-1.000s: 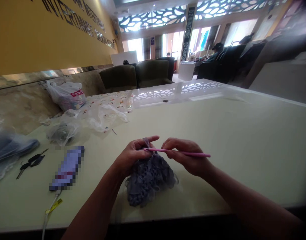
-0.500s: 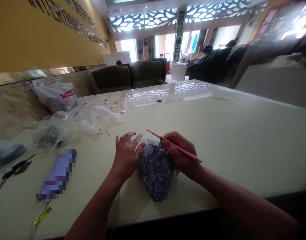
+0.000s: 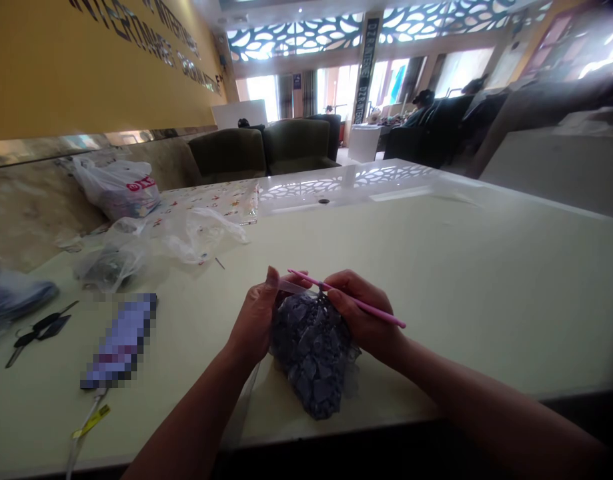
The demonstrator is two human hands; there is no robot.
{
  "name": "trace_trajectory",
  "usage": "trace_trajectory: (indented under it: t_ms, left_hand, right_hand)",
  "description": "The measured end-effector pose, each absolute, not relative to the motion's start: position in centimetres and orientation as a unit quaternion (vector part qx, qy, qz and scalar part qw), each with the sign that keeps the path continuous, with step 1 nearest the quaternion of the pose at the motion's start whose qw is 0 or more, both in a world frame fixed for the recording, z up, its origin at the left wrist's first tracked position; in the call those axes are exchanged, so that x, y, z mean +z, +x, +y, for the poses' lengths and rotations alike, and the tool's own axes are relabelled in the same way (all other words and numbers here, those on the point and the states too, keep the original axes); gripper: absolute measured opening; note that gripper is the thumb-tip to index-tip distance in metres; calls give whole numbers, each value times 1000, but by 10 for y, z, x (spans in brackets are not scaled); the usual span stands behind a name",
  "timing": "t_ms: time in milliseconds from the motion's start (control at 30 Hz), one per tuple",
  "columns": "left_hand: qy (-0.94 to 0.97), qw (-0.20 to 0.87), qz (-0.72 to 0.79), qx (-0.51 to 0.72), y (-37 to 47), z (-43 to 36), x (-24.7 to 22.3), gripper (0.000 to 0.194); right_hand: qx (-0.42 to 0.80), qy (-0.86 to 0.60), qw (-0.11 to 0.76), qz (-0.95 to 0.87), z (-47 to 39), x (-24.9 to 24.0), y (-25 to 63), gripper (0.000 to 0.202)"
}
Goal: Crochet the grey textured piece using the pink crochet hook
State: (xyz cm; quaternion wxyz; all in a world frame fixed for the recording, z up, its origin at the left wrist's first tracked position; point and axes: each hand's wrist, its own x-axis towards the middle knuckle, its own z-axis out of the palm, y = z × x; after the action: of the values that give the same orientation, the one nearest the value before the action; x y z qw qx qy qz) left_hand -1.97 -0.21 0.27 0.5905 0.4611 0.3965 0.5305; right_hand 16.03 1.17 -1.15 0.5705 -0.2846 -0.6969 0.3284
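Observation:
A grey-blue crocheted piece [image 3: 313,353] with ruffled, petal-like texture hangs between my hands near the table's front edge. My right hand [image 3: 363,310] grips a pink crochet hook [image 3: 373,309], its tip pointing left over the top of the work, with a loop around the shaft. Those fingers also touch the piece's upper right edge. My left hand [image 3: 259,313] is closed at the upper left edge, thumb up. A sheer, pale ribbon yarn [image 3: 292,287] runs from its fingers towards the hook. Part of the left fingers is hidden behind the work.
On the left of the white table [image 3: 466,293] lie keys [image 3: 39,331], a blurred-out purple object [image 3: 121,340] with a white cable [image 3: 86,420], and clear plastic bags [image 3: 111,257]. A fuller carrier bag [image 3: 121,190] stands behind them. Dark chairs [image 3: 301,147] stand beyond the table.
My left hand's spread fingers have closed at the work's edge, and its thumb has risen. The hook's tip has shifted slightly left and down. The crocheted piece hangs a little lower.

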Motion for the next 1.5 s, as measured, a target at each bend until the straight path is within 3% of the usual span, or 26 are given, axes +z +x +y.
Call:
trace_trajectory:
  t_ms: [400,533,833,933,1133,1200,1367,1500]
  left_hand:
    - [418,704,318,478,-20,-7,8,66]
    - [509,644,320,474,-26,-6,4,52]
    - [567,635,347,394,-28,-6,9,22]
    - [586,630,351,369,-31,-5,10,30]
    - [623,597,393,319,-43,-2,12,72]
    - [651,570,406,294,-46,-2,14,73]
    - [705,483,446,265,-46,-1,19,12]
    - [719,441,478,246,-45,0,19,5]
  right_hand:
    - [321,-283,550,-717,16,-8,161,14]
    - [344,-265,551,-713,15,-9,161,13]
    - [384,-196,522,-736,20,-4,165,14]
    - [353,-161,503,-772,24,0,171,12]
    - [356,-83,384,-848,33,10,183,17]
    - [344,-70,346,-870,35,15,186,18]
    - [292,-73,298,-906,37,21,189,22]
    - [263,-83,263,-924,38,19,189,24]
